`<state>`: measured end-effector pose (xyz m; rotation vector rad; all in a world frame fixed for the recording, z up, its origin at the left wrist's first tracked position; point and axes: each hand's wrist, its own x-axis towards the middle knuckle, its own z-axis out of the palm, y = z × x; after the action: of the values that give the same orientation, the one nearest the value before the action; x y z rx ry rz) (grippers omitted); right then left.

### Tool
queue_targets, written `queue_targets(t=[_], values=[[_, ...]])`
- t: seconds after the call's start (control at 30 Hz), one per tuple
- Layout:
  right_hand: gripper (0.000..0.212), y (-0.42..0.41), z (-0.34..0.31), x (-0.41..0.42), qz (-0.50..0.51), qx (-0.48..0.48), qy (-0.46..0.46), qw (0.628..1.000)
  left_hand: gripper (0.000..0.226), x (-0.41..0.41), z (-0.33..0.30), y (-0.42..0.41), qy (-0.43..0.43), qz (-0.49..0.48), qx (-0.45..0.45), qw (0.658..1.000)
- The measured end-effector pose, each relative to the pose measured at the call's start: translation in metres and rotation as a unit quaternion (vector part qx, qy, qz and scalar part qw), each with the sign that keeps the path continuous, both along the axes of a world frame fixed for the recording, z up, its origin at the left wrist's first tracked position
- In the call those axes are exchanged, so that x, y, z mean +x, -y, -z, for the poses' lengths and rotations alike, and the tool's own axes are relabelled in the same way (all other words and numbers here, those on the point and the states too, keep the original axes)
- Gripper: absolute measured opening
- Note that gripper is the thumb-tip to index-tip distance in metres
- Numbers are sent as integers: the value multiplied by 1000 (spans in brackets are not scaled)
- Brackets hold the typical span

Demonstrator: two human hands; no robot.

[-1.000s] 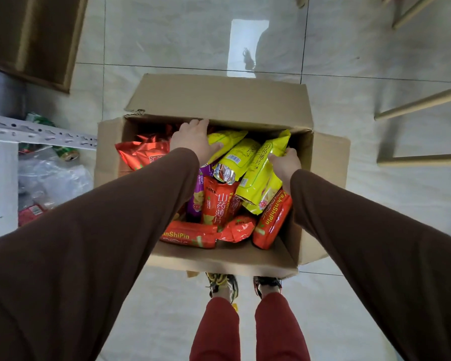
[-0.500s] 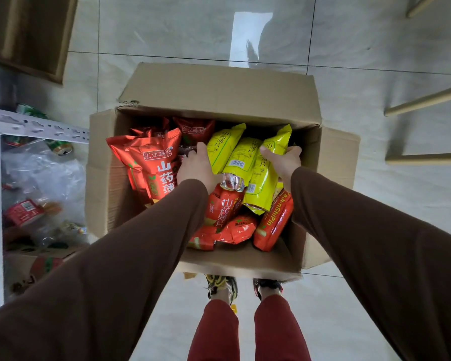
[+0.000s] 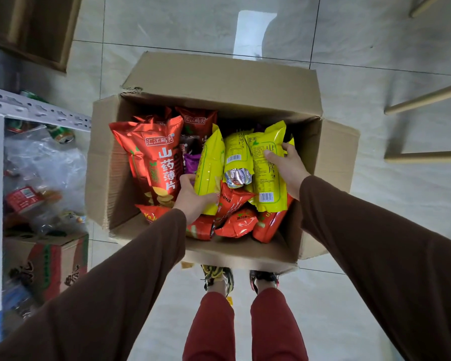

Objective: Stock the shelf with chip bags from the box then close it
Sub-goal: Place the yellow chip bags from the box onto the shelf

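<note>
Nearest: left hand (image 3: 192, 198), fingers curling round the lower edge of a yellow bag (image 3: 209, 168). Right hand (image 3: 287, 165), thumb and fingers pinching a second yellow bag (image 3: 267, 175) at its side. Between them: a third yellow bag (image 3: 236, 155), standing. Below and behind: red bags (image 3: 154, 155), filling the open cardboard box (image 3: 219, 82) on the floor. Handling, by the look: light, puffy, slick, crushable; holding by seams or edges is likely safest. Shelf (image 3: 37, 113) is standing at left.

Grey tiled floor (image 3: 193, 27) all round. Wooden bars (image 3: 425, 97) at the right, a brown cabinet (image 3: 34, 29) top left. Lower left, a printed carton (image 3: 47, 261) sits under crumpled clear plastic wrap (image 3: 44, 162).
</note>
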<state>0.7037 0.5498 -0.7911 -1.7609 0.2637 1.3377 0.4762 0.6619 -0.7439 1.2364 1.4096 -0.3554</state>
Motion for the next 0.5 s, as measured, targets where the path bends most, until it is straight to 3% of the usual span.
queue_targets(t=[0.17,0.37,0.5], values=[[66,7,-5,0,5,13,-28,1000,67,6,-3,2,8,-61,13,998],[38,7,-19,-3,65,-5,-72,995,57,2,-2,3,32,-72,39,996],[32,11,-16,-5,-32,6,-57,998,66,-5,4,5,45,-67,37,996]])
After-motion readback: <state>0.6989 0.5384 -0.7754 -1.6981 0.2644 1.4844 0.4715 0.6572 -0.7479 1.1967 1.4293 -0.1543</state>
